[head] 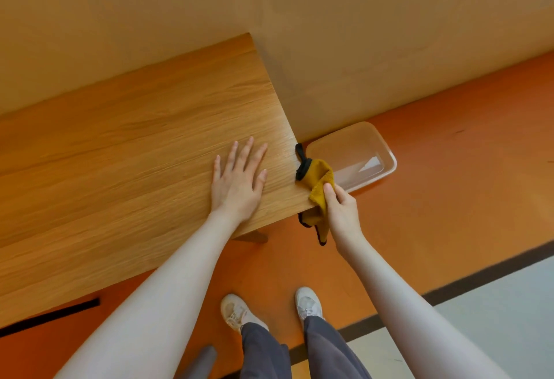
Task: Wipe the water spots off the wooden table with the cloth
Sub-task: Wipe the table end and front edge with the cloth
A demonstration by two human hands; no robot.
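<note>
Left hand: our left hand (pixel 238 182) lies flat on the wooden table (pixel 120 153), fingers spread straight, holding nothing
Right hand: our right hand (pixel 341 213) pinches the mustard cloth (pixel 318 185) at the table's right edge
Cloth: bunched, black-trimmed, part on the table corner, part hanging off it
Floor: a clear plastic tub (pixel 386 153) sits just beyond the cloth

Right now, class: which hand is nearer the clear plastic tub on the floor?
Right. The right hand pinches the cloth just beside the tub, past the table's end. The left hand lies flat on the tabletop, farther from it.
</note>
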